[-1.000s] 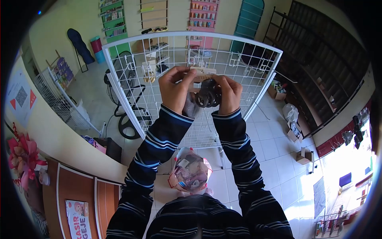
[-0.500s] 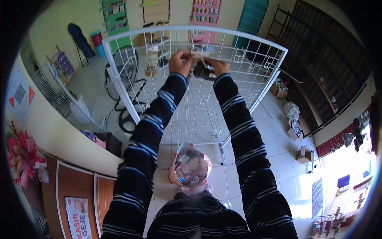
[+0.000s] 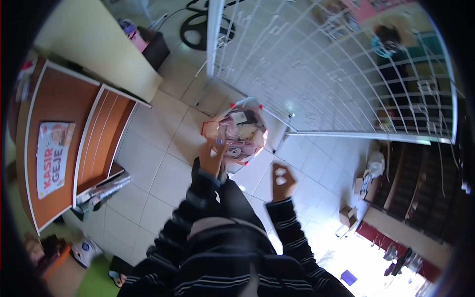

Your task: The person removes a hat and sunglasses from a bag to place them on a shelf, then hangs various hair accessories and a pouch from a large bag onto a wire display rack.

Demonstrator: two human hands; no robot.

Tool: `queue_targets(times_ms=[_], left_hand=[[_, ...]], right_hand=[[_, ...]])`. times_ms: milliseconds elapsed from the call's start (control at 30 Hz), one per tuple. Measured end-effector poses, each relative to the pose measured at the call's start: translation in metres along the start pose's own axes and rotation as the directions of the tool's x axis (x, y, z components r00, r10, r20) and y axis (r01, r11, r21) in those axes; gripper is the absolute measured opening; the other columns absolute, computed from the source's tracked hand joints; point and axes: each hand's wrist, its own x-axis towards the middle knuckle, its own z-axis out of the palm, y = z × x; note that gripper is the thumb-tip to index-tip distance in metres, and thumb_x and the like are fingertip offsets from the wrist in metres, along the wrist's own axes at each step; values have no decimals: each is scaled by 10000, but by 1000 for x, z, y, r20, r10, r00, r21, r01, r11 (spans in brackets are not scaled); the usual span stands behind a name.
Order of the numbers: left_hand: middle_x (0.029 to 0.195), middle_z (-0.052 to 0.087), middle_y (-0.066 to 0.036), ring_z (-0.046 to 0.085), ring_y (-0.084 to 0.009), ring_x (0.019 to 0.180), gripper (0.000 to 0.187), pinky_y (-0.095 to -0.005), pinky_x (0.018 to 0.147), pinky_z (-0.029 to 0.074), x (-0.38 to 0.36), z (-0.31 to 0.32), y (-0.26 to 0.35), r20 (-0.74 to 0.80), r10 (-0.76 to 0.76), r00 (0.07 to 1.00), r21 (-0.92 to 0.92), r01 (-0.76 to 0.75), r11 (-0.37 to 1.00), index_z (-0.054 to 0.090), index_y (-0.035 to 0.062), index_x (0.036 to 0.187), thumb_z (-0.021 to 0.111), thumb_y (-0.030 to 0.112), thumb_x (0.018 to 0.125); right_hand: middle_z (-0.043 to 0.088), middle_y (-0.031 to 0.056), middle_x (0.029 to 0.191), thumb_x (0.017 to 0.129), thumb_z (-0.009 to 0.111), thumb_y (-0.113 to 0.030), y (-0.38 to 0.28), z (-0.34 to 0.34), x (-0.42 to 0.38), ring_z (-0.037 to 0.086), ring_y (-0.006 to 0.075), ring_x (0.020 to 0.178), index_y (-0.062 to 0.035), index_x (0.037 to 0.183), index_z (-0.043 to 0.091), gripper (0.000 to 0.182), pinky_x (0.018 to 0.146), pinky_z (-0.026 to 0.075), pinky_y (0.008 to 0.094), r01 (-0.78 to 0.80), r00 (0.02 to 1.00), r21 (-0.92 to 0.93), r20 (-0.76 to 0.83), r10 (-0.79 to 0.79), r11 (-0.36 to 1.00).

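Observation:
A clear plastic bag with pink and red edges [image 3: 260, 138] stands on the floor near my feet, full of small packaged items. My left hand [image 3: 212, 158] reaches over its near left side, fingers apart and slightly blurred, with nothing visible in them. To the right of the bag, apart from it, my right hand [image 3: 283, 183] is raised with thumb and fingertips curled together. Whether something small sits between those fingertips cannot be made out. The white wire grid rack [image 3: 297, 64] stands beyond the bag, with small hooks on it.
An orange-brown counter [image 3: 64, 99] with a printed sign is at the left. Dark shelving [image 3: 425, 183] stands at the right, with an open cardboard box [image 3: 348, 217] and a white plastic bag [image 3: 376, 164] near it. A black wheeled base [image 3: 194, 30] lies at the top.
Both hands have come down from the top of the grid rack, the left to the bag, the right beside it. The view has tilted down and turned, and the hands have moved apart.

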Motion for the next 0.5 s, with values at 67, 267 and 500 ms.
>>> queue_targets(times_ms=[67,267,500], left_hand=[[581,519,-28,478,-91,516,125,-201,484,364,-60,-5,-36,-9,-394,919,-245,379,892,520,7,689,562,115,734],[624,546,-55,532,-103,554,133,-203,523,417,-148,-15,-96,43,-644,764,-253,632,732,522,-31,818,557,58,727],[588,530,-64,461,-66,430,147,-178,366,341,-171,-21,-139,9,-717,697,-86,714,694,522,-3,867,539,84,749]], right_hand=[[598,39,751,702,532,-41,52,49,-46,567,94,700,-63,758,579,77,504,447,214,-345,908,153,305,287,926],[540,127,909,637,569,-127,202,180,-75,502,275,853,-49,909,522,287,757,392,348,-50,792,-167,594,141,985],[392,-27,1120,564,675,-224,278,292,-13,322,173,1097,-196,1092,408,592,835,314,460,265,779,-677,570,261,687]])
